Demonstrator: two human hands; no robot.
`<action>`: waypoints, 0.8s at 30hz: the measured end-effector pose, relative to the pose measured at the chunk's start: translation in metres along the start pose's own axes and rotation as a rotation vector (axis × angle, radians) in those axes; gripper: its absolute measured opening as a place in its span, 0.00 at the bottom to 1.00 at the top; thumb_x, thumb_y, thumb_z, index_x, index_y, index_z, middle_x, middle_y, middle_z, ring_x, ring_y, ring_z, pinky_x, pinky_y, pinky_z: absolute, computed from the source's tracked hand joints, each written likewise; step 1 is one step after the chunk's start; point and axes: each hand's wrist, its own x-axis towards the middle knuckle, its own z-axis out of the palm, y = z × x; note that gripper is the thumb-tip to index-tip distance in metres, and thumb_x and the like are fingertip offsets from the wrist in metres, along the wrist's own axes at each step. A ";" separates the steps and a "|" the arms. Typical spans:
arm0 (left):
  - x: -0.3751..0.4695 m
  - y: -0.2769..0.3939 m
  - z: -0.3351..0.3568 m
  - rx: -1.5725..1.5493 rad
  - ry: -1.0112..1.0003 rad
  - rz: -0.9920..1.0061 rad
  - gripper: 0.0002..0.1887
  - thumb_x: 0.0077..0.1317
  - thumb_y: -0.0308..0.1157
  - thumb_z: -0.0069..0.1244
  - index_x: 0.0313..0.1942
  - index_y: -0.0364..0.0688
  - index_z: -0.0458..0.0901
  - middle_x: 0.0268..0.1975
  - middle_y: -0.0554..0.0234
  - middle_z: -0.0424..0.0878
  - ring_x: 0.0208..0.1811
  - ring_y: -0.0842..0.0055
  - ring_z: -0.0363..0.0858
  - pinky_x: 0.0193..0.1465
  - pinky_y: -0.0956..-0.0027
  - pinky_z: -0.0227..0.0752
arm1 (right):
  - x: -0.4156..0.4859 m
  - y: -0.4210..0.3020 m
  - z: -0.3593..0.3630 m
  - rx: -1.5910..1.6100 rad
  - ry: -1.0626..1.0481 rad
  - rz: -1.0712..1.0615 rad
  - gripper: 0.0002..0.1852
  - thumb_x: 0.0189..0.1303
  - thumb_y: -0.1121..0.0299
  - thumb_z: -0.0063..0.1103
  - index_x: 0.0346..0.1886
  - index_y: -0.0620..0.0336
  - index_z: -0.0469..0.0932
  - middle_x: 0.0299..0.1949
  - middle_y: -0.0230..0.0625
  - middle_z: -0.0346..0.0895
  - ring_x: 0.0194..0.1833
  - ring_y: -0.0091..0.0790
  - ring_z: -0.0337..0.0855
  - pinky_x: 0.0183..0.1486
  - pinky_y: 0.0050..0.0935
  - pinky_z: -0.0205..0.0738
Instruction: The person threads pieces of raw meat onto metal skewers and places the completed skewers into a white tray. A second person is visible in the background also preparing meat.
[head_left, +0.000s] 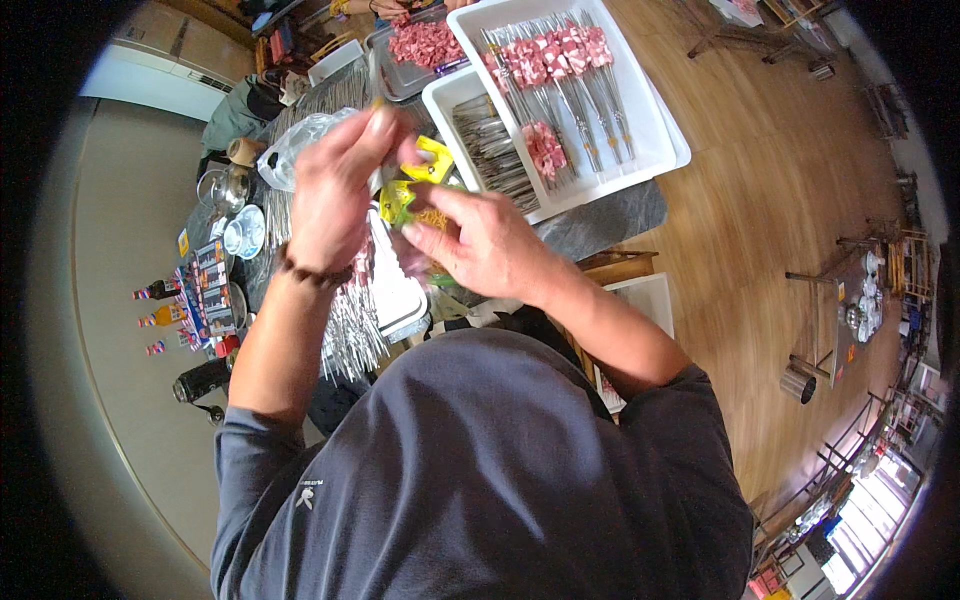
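Note:
My left hand (334, 176) is raised over the table with thumb and fingers drawn together. A small yellowish spot shows at the thumb tip, too blurred to name. My right hand (487, 244) hovers at a yellow and green plastic bag (395, 201) that seems to hold thin orange-brown bands (433, 219). Its thumb and index finger are near the bag's edge; blur hides whether they grip it. Metal skewers with meat (356, 319) lie below my left hand, beside a white tray (397, 292).
A white bin (652, 142) of meat skewers overlaps another bin (457, 94) of bare skewers. Beyond lie a tray of cut meat (424, 45) and another person's hand (388, 9). A clear plastic bag (289, 154), bowls (246, 231) and bottles (161, 313) stand at the left.

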 end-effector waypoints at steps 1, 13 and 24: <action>0.018 0.007 0.021 -0.246 -0.033 0.020 0.18 0.81 0.40 0.46 0.48 0.32 0.85 0.39 0.64 0.88 0.45 0.81 0.82 0.56 0.73 0.72 | 0.006 0.004 -0.011 -0.099 0.009 0.007 0.13 0.71 0.66 0.63 0.51 0.66 0.80 0.29 0.48 0.84 0.29 0.42 0.89 0.33 0.40 0.82; 0.028 -0.035 0.009 -0.269 0.098 -0.138 0.23 0.77 0.38 0.53 0.63 0.29 0.78 0.56 0.50 0.87 0.53 0.72 0.87 0.56 0.69 0.81 | 0.077 0.125 -0.172 -0.554 0.198 0.281 0.18 0.73 0.56 0.53 0.37 0.62 0.77 0.30 0.54 0.83 0.36 0.61 0.84 0.42 0.57 0.75; -0.217 -0.169 -0.033 0.042 0.311 -1.020 0.22 0.76 0.39 0.53 0.55 0.25 0.81 0.45 0.49 0.90 0.39 0.70 0.88 0.43 0.69 0.82 | 0.063 0.199 -0.147 -0.699 -0.106 0.355 0.17 0.74 0.58 0.53 0.41 0.67 0.77 0.37 0.63 0.83 0.44 0.65 0.84 0.49 0.57 0.77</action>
